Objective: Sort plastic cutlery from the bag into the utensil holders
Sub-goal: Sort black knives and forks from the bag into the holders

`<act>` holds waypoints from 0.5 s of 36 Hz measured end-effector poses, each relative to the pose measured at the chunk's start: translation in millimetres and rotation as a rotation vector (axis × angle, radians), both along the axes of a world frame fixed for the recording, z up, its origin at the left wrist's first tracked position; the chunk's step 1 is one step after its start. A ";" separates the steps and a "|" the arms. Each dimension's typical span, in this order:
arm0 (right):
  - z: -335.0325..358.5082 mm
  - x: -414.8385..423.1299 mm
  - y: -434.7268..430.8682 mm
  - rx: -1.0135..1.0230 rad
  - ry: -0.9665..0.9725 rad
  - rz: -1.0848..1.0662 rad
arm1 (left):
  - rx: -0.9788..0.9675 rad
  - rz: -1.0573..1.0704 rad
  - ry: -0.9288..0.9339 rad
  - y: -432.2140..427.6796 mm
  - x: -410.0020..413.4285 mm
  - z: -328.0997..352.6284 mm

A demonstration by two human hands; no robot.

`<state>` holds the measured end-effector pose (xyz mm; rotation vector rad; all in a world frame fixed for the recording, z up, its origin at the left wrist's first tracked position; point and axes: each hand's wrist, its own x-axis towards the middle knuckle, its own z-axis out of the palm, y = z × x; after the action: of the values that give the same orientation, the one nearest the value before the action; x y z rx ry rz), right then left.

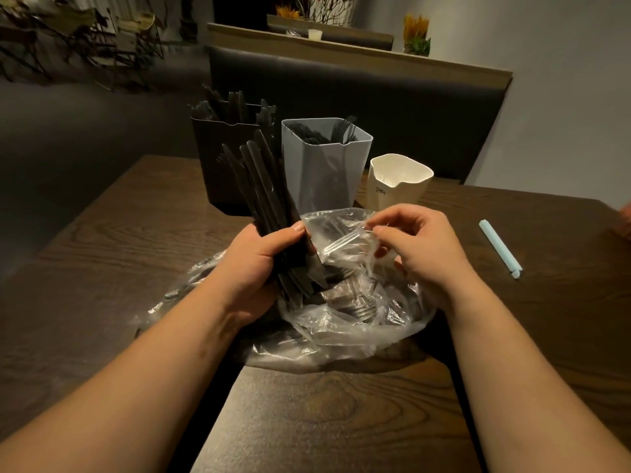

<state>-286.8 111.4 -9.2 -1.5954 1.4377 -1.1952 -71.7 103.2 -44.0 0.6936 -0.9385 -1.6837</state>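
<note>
L hand [263, 264] grips a bundle of black knives [263, 186], handles up, blades down at the bag [341, 329] mouth. R hand [423, 247] pinches bag film at its far rim. Bag lies crumpled on table [324, 421], forks [362, 308] seen inside. Behind bag, L to R: black holder [218, 158] w/ dark cutlery, grey holder [324, 165] w/ dark cutlery, white holder [399, 182]. Blue stick [500, 249] right of bag, apart.
</note>
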 end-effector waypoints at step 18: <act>-12.9 -9.1 -4.2 -0.332 0.733 -0.148 | -0.065 -0.035 -0.064 0.9 0.2 -3.2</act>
<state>-295.9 107.2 -22.1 -2.3525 1.8940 -1.0040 -71.5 104.1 -47.2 0.6951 -1.0511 -1.6626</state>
